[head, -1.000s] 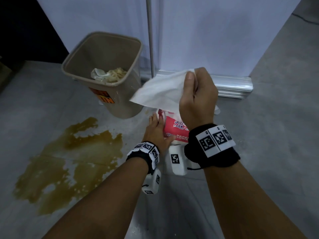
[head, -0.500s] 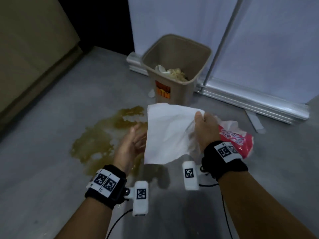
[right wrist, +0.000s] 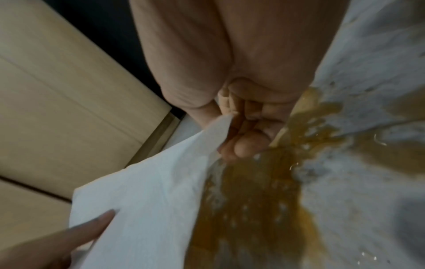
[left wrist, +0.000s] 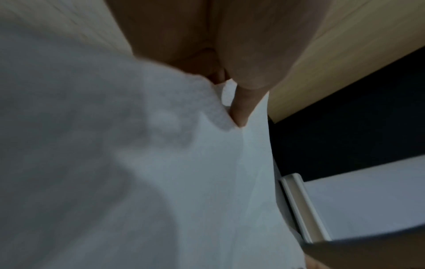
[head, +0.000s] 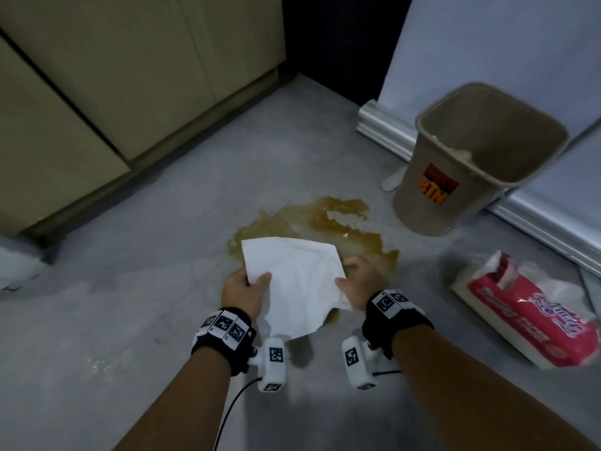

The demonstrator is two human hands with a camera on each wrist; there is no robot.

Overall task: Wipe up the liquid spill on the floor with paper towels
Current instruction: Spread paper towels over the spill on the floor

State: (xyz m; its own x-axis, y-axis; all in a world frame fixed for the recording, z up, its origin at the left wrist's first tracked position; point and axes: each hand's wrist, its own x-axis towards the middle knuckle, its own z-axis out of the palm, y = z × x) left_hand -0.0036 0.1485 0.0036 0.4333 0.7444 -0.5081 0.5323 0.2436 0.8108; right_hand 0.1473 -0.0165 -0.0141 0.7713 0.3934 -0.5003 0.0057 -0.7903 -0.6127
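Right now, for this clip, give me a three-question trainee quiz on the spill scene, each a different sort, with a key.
1. True or false: both the left hand and the right hand hold the paper towel.
2. The brown spill lies: A) inside the bin B) on the floor C) on the towel pack
3. Fill in: the towel pack is mostly white and ____.

Key: 1 true; 2 B; 3 red.

Indoor room: grey floor (head: pixel 162 222), beige cabinets (head: pixel 130 76), waste bin (head: pixel 455 177).
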